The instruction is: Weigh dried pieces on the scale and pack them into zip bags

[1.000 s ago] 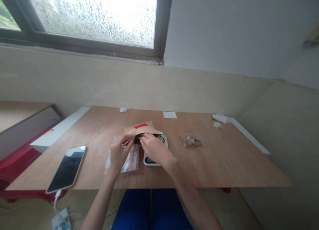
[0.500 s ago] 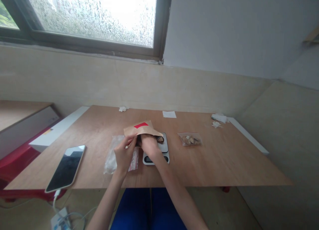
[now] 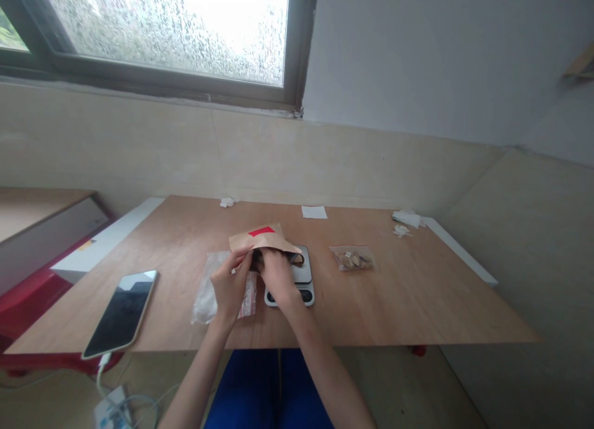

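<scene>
A brown paper bag (image 3: 241, 238) with a red label (image 3: 261, 231) lies tilted above the table, its mouth towards me. My left hand (image 3: 231, 283) is closed on the near edge of that mouth. Reaching into the opening, my right hand (image 3: 277, 273) has its fingers hidden inside the bag. Under the bag and right hand stands a white kitchen scale (image 3: 304, 271), and a small dark curved piece (image 3: 298, 259) shows by the bag's right edge. Clear plastic zip bags (image 3: 206, 293) lie beneath my left hand.
To the right lies a clear zip bag (image 3: 351, 259) with several brown pieces in it. A phone (image 3: 121, 314) on a charging cable rests at the left. Along the back are a white paper (image 3: 314, 212) and crumpled white scraps (image 3: 408, 219).
My right hand has drawn back slightly, so more of its back shows at the bag's mouth. My left hand keeps its hold. The view has shifted a little.
</scene>
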`<state>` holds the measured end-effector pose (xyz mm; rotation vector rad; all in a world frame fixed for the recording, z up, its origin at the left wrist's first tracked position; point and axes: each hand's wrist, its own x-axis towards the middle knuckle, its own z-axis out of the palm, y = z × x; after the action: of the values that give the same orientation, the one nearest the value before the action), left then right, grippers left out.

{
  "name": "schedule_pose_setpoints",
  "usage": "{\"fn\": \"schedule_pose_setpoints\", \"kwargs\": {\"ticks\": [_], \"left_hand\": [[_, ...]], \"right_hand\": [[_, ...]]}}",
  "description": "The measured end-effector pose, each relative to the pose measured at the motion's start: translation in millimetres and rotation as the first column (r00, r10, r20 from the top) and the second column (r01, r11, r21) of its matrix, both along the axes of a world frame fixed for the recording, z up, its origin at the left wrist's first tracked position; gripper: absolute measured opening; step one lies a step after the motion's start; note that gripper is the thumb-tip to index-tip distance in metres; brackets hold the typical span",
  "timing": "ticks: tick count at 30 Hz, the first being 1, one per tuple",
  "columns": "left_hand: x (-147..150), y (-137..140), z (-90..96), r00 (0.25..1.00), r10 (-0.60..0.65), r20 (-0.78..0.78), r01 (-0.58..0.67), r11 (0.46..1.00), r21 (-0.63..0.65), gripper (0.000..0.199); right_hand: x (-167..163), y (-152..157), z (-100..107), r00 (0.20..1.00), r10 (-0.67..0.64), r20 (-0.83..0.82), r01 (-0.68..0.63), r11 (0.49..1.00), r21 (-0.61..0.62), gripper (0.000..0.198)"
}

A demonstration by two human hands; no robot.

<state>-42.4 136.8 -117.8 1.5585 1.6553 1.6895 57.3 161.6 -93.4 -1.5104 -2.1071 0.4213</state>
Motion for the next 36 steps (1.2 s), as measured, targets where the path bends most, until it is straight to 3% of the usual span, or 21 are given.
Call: {"fn": "schedule_pose_setpoints", "kwargs": {"ticks": [7, 14, 18, 24, 30, 36], "left_hand": [[-3, 3, 1.2, 1.0, -0.004, -0.004, 0.004, 1.0, -0.012, 0.022], [-3, 3, 5.0, 1.0, -0.007, -0.022, 0.006, 1.0, -0.007, 0.022], [-5, 5, 8.5, 1.0, -0.016, -0.003, 0.016, 1.0, -0.018, 0.022], [-6, 11, 17.3, 1.0, -0.012, -0.01, 0.011, 0.999, -0.035, 0.024], [-4, 14, 26.2, 1.0, -0.01, -0.014, 0.009, 0.998, -0.067, 0.024], [-8, 25, 35.0, 0.999, 0.044, -0.026, -0.046, 0.998, -0.053, 0.027]], "right_hand": [[5, -20, 6, 0.998, -0.028, -0.062, 0.035, 0.993, 0.115, 0.022], [21, -33, 8, 0.953, -0.002, -0.302, 0.048, 0.989, 0.143, 0.02], [32, -38, 13, 0.867, 0.029, -0.498, 0.05, 0.988, 0.144, 0.017], [50, -35, 15, 0.694, 0.033, -0.719, -0.014, 0.999, 0.033, 0.01], [62, -28, 22, 0.553, -0.024, -0.833, -0.096, 0.991, -0.092, 0.016], [80, -23, 14, 0.453, -0.049, -0.89, -0.105, 0.989, -0.108, 0.021]]}}
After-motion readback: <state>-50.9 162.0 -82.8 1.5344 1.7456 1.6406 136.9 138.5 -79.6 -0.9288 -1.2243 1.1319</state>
